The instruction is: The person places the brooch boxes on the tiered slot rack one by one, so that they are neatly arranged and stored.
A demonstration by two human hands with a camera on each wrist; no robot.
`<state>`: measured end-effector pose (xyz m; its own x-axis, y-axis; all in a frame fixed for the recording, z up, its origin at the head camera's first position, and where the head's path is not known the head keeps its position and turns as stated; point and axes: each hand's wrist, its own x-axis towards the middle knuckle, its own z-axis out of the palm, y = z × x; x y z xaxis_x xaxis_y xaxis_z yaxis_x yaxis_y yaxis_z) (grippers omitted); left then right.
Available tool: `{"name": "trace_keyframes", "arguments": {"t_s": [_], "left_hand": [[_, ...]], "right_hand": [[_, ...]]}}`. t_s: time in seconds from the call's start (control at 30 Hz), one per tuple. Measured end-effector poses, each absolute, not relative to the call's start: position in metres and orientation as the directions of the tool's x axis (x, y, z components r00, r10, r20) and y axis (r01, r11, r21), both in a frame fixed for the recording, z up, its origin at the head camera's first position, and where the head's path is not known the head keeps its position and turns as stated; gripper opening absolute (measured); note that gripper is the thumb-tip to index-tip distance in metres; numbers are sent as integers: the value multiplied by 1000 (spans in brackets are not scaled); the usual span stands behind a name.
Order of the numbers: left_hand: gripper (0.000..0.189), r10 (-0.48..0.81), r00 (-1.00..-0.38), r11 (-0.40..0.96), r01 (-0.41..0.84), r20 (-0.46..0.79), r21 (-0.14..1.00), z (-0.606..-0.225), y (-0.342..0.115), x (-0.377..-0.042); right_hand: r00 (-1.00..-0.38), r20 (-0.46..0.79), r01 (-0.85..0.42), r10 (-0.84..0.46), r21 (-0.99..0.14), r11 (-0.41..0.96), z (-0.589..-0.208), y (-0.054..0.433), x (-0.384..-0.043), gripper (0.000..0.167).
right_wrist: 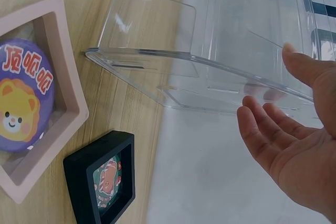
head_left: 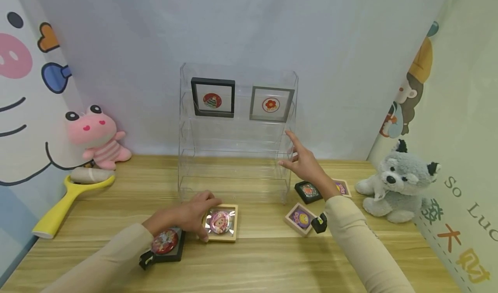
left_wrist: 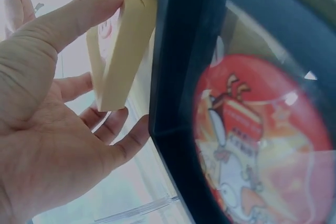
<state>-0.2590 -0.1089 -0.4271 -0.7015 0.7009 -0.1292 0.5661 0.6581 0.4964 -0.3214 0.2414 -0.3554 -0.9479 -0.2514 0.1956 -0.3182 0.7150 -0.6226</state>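
Note:
On the tabletop, my left hand (head_left: pixel 192 215) grips a light wood frame (head_left: pixel 235 224) by its left side, thumb and fingers at opposite edges. Inside that frame is a round pink badge with a cartoon figure. Next to this hand lies a black frame (left_wrist: pixel 176 129) with a red badge (left_wrist: pixel 252 145). My right hand (head_left: pixel 305 165) is at the right side of a clear acrylic display rack (head_left: pixel 233 172), fingers spread and fingertips right by the side panel (right_wrist: pixel 220 64). On the rack's upper part stand a black frame (head_left: pixel 213 115) and a grey frame (head_left: pixel 268 119).
Right of the rack lie a pinkish frame (right_wrist: pixel 77 93) with a purple badge, a small black frame (right_wrist: pixel 125 182) and another purple-badge frame (head_left: pixel 344 187). A grey plush dog (head_left: pixel 400 185) sits far right. At left are a pink plush frog (head_left: pixel 93 133) and a yellow-handled lint roller (head_left: pixel 58 208).

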Motion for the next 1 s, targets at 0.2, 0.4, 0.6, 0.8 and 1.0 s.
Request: {"name": "trace_keyframes", "arguments": {"t_s": [0.2, 0.4, 0.6, 0.8, 1.0], "left_hand": [[101, 701, -709, 634, 567, -81, 526, -427, -110, -255], [102, 680, -728, 625, 515, -84, 587, -430, -111, -256], [100, 665, -744, 599, 484, -59, 638, -430, -110, -256], [99, 666, -745, 574, 490, -26, 656, -433, -111, -256], [97, 648, -762, 567, 495, 15, 659, -437, -111, -257]], "right_hand": [[-948, 197, -318, -250, -628, 711, -356, 242, -321, 91], [-948, 198, -318, -250, -631, 708, -356, 242, -321, 91], [-946, 199, -323, -256, -635, 702, -356, 242, -321, 91], [-945, 202, -325, -256, -637, 699, -356, 242, -321, 91], [-947, 198, -321, -254, -638, 699, -355, 241, -321, 92]]}}
